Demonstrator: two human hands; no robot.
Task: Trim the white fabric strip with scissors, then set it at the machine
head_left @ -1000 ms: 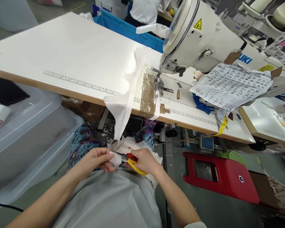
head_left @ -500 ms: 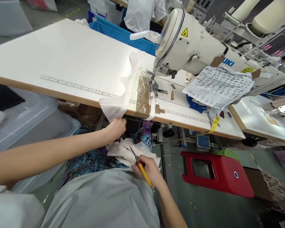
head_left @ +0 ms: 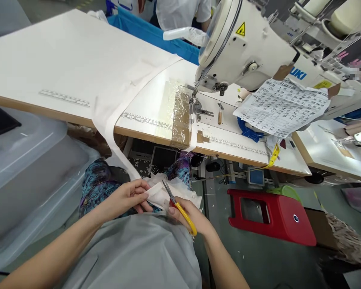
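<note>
White fabric strip (head_left: 110, 129) between left fingers (head_left: 139, 198)

White sewing machine (head_left: 243, 52) on white tabletop (head_left: 63, 48), right side. Long white cloth strip (head_left: 110, 130) over near edge, down to left hand (head_left: 134, 196). Yellow-handled metal scissors (head_left: 184, 214) in right hand (head_left: 198, 218). Red plastic stool (head_left: 289, 220) near right.

Yellow-handled scissors (head_left: 182, 212) slant near the long, draped white cloth (head_left: 109, 127).

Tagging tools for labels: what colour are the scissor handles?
The scissor handles are yellow and red, best seen in the head view.
</note>
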